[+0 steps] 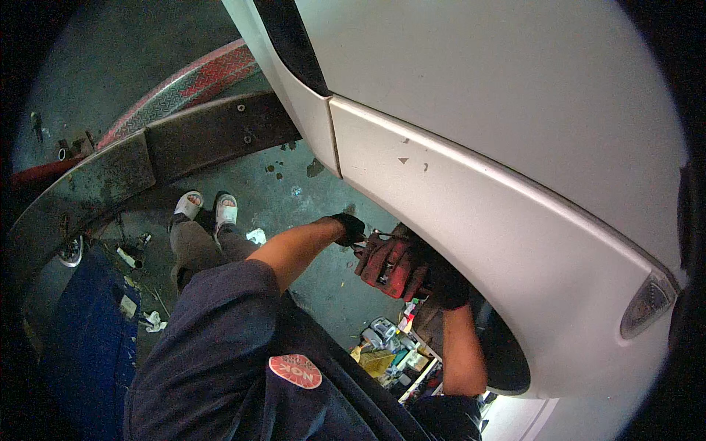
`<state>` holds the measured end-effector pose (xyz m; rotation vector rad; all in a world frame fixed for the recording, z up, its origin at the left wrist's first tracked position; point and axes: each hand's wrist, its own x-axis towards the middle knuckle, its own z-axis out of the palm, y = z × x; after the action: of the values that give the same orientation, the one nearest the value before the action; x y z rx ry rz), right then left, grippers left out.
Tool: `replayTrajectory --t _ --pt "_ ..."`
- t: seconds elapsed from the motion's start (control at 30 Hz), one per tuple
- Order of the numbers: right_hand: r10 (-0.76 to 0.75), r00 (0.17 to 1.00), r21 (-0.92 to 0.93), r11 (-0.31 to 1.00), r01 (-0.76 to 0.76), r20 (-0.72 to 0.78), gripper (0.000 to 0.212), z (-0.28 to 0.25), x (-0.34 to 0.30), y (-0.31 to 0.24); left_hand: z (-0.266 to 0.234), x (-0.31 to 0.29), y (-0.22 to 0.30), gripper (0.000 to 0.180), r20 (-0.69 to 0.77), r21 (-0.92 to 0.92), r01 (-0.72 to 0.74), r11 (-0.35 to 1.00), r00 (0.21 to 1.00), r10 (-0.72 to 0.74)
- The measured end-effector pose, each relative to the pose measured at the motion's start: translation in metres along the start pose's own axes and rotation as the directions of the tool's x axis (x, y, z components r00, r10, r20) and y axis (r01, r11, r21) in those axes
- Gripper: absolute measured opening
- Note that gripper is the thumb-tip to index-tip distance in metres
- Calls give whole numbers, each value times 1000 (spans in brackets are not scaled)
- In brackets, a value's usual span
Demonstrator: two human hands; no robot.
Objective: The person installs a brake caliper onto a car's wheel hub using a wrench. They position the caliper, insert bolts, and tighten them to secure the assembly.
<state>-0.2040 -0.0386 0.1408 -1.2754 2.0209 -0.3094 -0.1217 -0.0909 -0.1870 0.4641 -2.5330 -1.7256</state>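
Observation:
A red brake caliper (386, 266) sits at the dark wheel arch of a silver car fender (448, 198). At the caliper's upper left side is my left hand (348, 229), in a black glove. Its fingers are closed around something small beside a thin metal part, too dark to make out. My right hand (448, 285), also black-gloved, reaches into the arch along the caliper's right side. Shadow and the caliper hide its fingers, so its grip does not show. The parts behind the caliper are dark.
Below the caliper stands a cluttered tray (393, 356) of small boxes and parts. A dark metal lift arm (220, 128) crosses at upper left, near a red tread-plate ramp (195, 84). A blue panel (81, 331) lies at lower left. Feet in light sandals (226, 209) stand on the stained floor.

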Motion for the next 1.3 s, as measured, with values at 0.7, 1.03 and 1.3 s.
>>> replayTrajectory --t 0.7,1.03,1.3 --pt "-438 746 -864 -223 451 502 25 105 48 -118 -21 -169 -3 47 -342 -96 409 908 843 -416" --pt "-43 892 -514 804 298 449 31 88 38 -156 -44 -124 -21 48 -436 -121 350 929 822 -366" --pt "-174 970 -659 712 244 170 37 121 30 -177 -62 -131 -31 46 -322 -94 272 958 902 -288"
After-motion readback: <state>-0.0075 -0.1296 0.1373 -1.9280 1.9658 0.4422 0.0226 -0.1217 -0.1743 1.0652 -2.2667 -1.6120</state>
